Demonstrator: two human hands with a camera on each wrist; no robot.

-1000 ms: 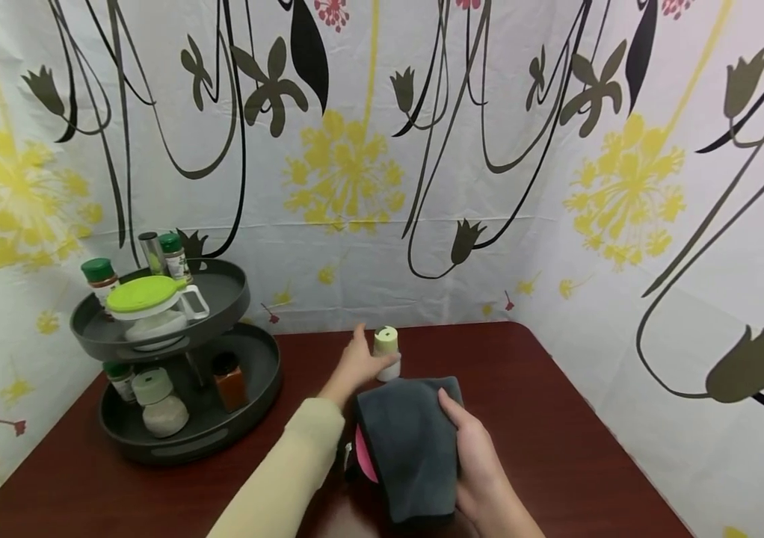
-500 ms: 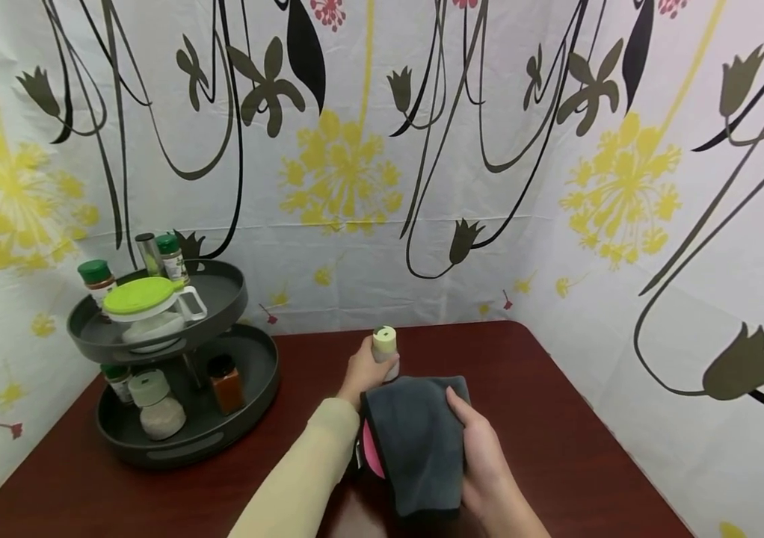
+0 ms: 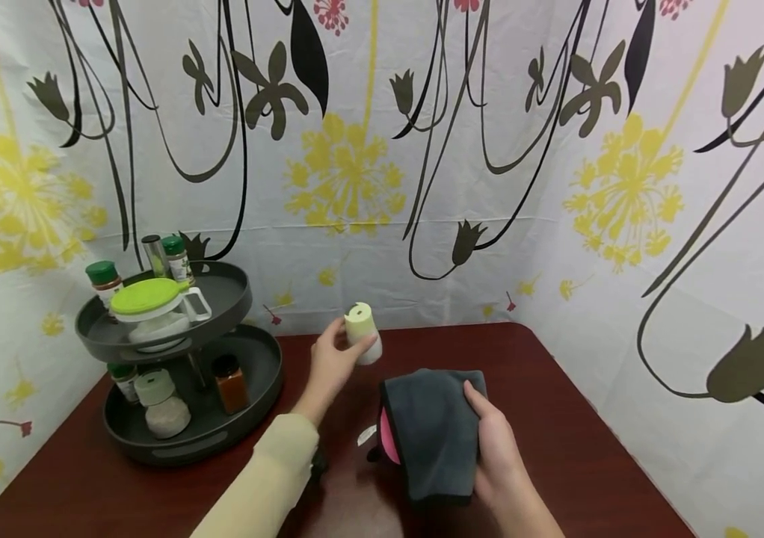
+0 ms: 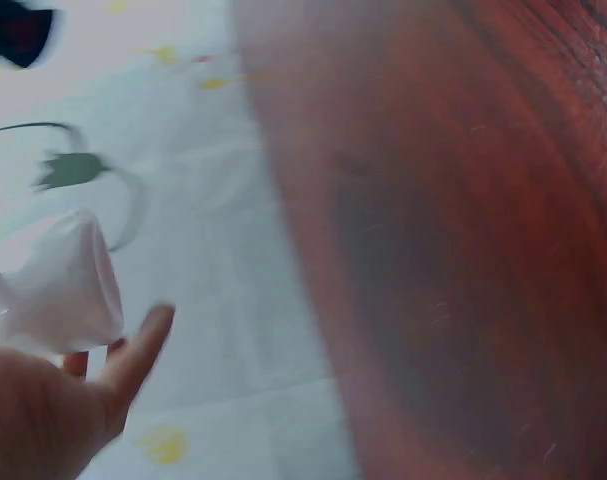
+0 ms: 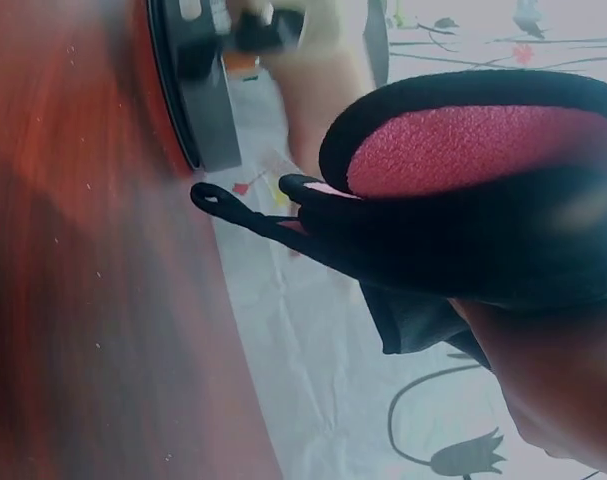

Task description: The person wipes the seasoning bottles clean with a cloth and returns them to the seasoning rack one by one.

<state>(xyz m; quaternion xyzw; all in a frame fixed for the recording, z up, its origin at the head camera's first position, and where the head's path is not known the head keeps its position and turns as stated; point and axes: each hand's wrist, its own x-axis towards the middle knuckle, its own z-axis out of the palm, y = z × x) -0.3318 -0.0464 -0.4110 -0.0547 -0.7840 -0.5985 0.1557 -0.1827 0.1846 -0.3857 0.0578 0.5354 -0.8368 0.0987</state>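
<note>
Shaker (image 3: 364, 333), one pinched in left hand (image 3: 330, 366), cloth (image 3: 432, 433), one gripped in right hand (image 3: 498, 444)

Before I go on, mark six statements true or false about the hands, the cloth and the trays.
1. The left hand holds the pale-topped bottle. True.
2. The right hand holds the grey cloth. True.
3. The left hand touches the grey cloth. False: they are apart.
4. The grey cloth's other side is yellow. False: it shows pink.
5. The lime-lidded container sits on the upper tray. True.
6. The upper tray is right of the grey cloth. False: it is left.
</note>
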